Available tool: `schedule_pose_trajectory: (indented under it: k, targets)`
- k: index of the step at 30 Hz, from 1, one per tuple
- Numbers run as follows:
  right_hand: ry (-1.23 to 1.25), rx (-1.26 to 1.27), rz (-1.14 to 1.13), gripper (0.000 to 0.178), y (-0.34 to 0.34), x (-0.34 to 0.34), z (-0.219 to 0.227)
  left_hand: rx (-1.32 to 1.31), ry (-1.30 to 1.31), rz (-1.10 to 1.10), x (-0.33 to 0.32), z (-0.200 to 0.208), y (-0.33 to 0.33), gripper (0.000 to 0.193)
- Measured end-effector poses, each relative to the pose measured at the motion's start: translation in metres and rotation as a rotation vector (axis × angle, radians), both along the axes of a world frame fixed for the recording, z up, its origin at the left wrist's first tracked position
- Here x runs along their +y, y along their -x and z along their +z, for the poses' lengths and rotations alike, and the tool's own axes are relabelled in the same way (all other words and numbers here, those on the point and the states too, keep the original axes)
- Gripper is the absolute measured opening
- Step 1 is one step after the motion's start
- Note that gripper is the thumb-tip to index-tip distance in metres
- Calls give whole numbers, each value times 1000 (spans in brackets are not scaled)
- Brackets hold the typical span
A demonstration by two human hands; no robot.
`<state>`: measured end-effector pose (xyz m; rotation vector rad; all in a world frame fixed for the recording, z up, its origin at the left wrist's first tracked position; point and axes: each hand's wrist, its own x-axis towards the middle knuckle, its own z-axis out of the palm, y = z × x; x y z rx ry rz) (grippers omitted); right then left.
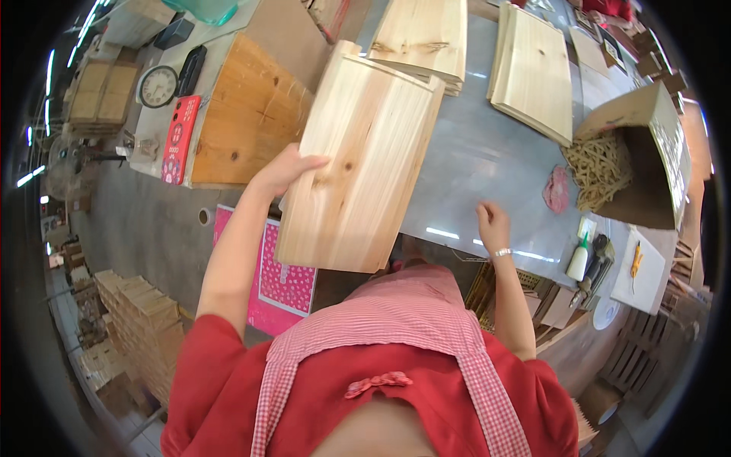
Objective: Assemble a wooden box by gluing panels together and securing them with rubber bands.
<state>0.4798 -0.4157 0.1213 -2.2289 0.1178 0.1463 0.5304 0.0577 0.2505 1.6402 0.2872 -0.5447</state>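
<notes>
The left forearm slants forward and inward, the left hand gripping with its thumb stretched out. The right forearm also reaches forward, the right hand (fingers loosely curled) lower in view.

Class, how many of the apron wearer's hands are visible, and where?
2. The left hand grips the left edge of the wooden panel, its fingers partly hidden; the right hand is loosely curled near the front edge of the grey table.

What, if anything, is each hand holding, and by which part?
The left hand holds the pale, knotted, flat wooden panel by its left long edge, thumb on top; nothing shows in the curled right hand.
</notes>
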Motion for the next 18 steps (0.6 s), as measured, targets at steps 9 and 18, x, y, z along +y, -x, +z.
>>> schedule_pose_trajectory:
  k: [9,18]
  targets:
    - [237,329,-255,15,214,-61,-35,-77,-957,-443,8,-73,-89,67]
    - [486,664,318,34,317,14,-209,-942,-1023,-696,-149,-130,18,74]
